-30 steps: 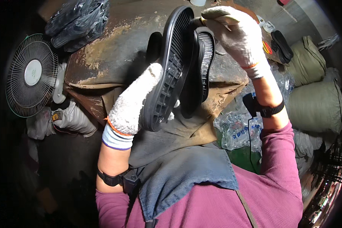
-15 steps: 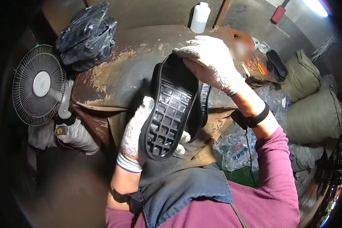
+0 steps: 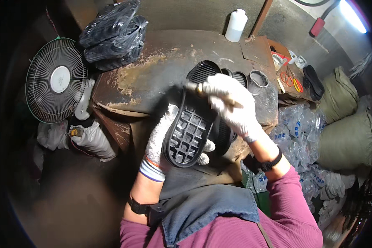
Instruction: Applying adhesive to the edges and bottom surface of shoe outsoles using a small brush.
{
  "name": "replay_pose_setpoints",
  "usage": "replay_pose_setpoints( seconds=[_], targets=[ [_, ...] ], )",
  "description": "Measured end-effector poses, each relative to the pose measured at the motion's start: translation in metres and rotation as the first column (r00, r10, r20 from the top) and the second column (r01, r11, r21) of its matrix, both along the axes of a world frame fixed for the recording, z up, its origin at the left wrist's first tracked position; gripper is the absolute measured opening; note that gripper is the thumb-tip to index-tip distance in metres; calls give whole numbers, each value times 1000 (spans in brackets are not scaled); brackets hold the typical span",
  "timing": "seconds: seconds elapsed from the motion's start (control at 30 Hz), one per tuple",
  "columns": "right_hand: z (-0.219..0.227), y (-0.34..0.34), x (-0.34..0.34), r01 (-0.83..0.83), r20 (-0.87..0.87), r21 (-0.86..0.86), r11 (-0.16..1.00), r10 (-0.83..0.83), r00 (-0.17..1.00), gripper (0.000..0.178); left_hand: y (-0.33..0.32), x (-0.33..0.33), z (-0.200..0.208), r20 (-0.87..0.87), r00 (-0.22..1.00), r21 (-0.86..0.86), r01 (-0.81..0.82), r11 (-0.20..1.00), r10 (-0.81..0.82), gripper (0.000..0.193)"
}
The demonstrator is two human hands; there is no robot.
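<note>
My gloved left hand (image 3: pixel 160 134) grips a black rubber shoe sole (image 3: pixel 189 134) from below and its left side. Fingertips show past the sole's right edge. The raised rim and a grid of hollow cells face up. Over the upper half of the sole is my gloved right hand (image 3: pixel 231 97), closed around a wooden-handled brush (image 3: pixel 199 88). Its head is blurred and lies over the sole's inner face. More black soles (image 3: pixel 224 138) stand just behind, partly hidden by my right hand. A small grey pot (image 3: pixel 258 80) sits to the right of them.
A worn bench (image 3: pixel 165 53) lies ahead. On it are a black plastic-wrapped bundle (image 3: pixel 113 37) and a white bottle (image 3: pixel 236 25). A fan (image 3: pixel 58 78) stands left. Scissors (image 3: pixel 297 85) and a dark sole (image 3: pixel 313 82) lie right, near green sacks (image 3: pixel 347 140) and clear plastic bags (image 3: pixel 295 128).
My right hand has moved down from the sole's top end, and the brush now shows in it. The pot has come into sight. The whole view has shifted slightly.
</note>
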State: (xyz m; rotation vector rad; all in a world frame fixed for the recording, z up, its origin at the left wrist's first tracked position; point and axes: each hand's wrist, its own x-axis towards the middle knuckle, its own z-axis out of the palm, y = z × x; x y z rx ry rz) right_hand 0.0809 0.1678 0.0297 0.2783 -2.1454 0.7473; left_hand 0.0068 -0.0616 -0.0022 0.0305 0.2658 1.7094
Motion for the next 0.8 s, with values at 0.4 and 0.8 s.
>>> replay_pose_setpoints(
  seconds=[0.4, 0.8],
  targets=[
    [-12, -12, 1, -45, 189, -427, 903, 138, 972, 21, 2, 2, -8, -44, 990, 90, -130, 987, 134, 62],
    [0, -62, 21, -342, 214, -27, 939, 339, 916, 32, 2, -15, -34, -12, 902, 242, -416, 877, 431, 62]
  ],
)
